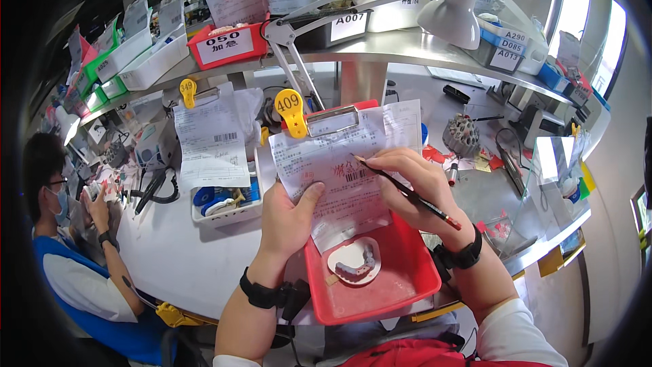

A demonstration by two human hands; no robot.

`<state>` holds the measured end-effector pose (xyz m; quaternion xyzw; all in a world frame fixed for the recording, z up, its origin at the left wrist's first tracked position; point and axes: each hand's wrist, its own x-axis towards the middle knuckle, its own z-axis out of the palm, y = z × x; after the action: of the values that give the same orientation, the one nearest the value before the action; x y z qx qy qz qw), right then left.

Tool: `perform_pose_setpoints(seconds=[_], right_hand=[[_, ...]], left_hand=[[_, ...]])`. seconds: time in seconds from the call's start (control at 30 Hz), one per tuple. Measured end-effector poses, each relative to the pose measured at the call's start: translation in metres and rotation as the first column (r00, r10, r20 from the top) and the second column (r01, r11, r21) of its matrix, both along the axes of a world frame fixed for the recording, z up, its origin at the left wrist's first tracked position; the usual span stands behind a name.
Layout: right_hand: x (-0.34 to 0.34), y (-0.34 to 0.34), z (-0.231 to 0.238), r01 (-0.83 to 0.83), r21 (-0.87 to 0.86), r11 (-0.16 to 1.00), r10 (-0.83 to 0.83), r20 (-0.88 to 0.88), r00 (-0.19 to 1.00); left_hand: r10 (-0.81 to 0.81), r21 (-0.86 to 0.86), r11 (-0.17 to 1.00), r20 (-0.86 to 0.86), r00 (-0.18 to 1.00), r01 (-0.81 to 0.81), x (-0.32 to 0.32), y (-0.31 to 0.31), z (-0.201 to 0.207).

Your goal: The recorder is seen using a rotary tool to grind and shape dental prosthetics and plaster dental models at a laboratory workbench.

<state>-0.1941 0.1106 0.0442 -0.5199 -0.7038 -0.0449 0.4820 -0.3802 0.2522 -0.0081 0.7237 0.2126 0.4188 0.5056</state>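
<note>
My right hand (420, 187) grips a dark pencil (428, 206), its tip close to the red handwriting and barcode on a printed paper slip (319, 163). With the thumb on its front, my left hand (286, 216) pinches the slip's left side; the fingers behind are hidden. A metal clip (333, 120) and a yellow numbered tag (291, 114) are fixed at the slip's top. Below it, a red tray (407, 285) holds a white dental cast (346, 255) with a grey and pink tooth arch on it.
Left of the slip stands a white tray (227, 216) of blue and white parts, with another clipped slip (214, 139). A lamp (451, 17) overhangs the shelf of trays. A round bur holder (462, 135) sits at right. A co-worker (85, 279) works at far left.
</note>
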Motion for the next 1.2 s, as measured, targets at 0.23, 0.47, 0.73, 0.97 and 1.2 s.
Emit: perform_pose_setpoints(seconds=[0.23,0.47,0.73,0.97,1.2], right_hand=[[-0.001,0.004,-0.001,0.052,0.055,0.997,-0.052,-0.018,0.999],[0.005,0.006,0.002,0.024,0.054,0.998,-0.030,0.095,0.995],[-0.005,-0.020,-0.010,0.213,0.079,0.974,-0.196,-0.179,0.964],[0.001,-0.073,-0.037,0.542,-0.393,0.742,-0.576,0.038,0.817],[0.015,-0.071,-0.061,0.540,-0.236,0.808,-0.523,0.134,0.842]], left_hand=[[-0.035,-0.001,0.999,0.028,0.999,0.035,0.000,0.002,-0.002],[-0.044,-0.040,0.998,0.035,0.998,0.046,0.005,0.002,-0.001],[0.078,0.078,0.994,0.037,0.996,-0.080,0.000,0.011,0.000],[0.240,0.139,0.959,0.074,0.968,-0.248,-0.048,0.035,0.022],[0.666,0.325,0.746,-0.379,0.643,-0.581,-0.194,0.141,-0.023]])
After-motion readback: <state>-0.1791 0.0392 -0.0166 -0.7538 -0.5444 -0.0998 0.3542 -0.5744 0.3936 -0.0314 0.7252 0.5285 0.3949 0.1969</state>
